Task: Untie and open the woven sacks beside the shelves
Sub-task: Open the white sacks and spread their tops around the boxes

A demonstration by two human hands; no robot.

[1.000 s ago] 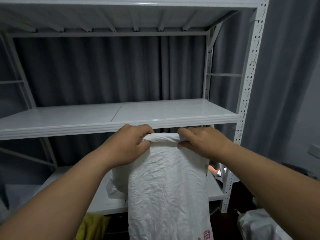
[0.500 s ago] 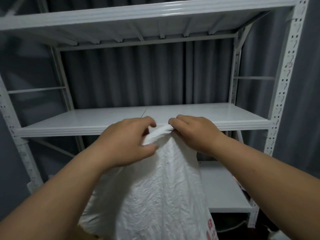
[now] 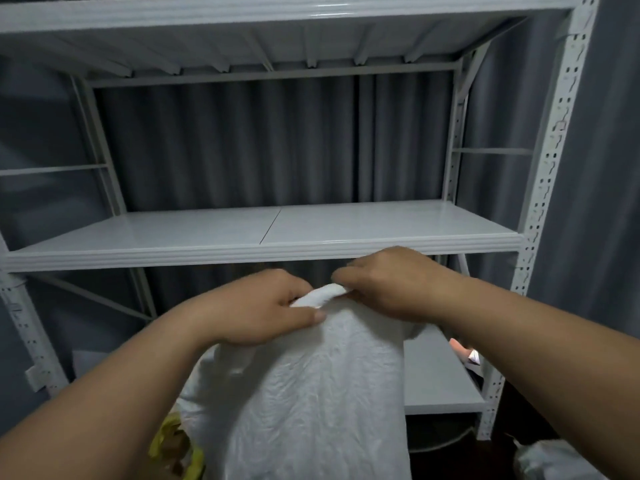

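A white woven sack [image 3: 318, 403] stands upright in front of the white metal shelves [image 3: 263, 252], filling the lower middle of the head view. Its top is rolled into a narrow band [image 3: 320, 295]. My left hand [image 3: 256, 311] grips the left end of that band, thumb pressed on the front of the sack. My right hand [image 3: 388, 282] pinches the right end of the band with curled fingers. The two hands are close together. No tie or string shows.
A yellow bag [image 3: 173, 448] lies at the sack's lower left. Another white sack [image 3: 547, 460] sits on the dark floor at the lower right. The right shelf upright [image 3: 540, 216] is beside my right forearm. Grey curtains hang behind.
The view has shifted, so the shelves sit higher and further right. My hands have dropped slightly below the middle shelf's edge and still grip the sack's rolled top, which lies more tilted.
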